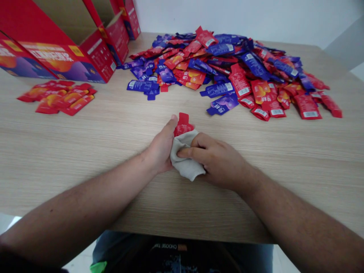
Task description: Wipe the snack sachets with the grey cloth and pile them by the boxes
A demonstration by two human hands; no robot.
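Reaching across a pale wooden bench [85, 151] with forearms [113, 191] angled inward, a person [173, 259] holds a red packet [183, 127], its narrow end pointing away, the left hand [162, 148] closing its grip along one side with the thumb extended forward. Curled knuckles-up opposite, the right hand [218, 157] pinches a gray cloth [186, 163] over the packet's near part. Beyond them spreads a heap of red and blue packets [193, 77], with red boxes [65, 57] and a smaller batch of red packets [62, 99] to the left.
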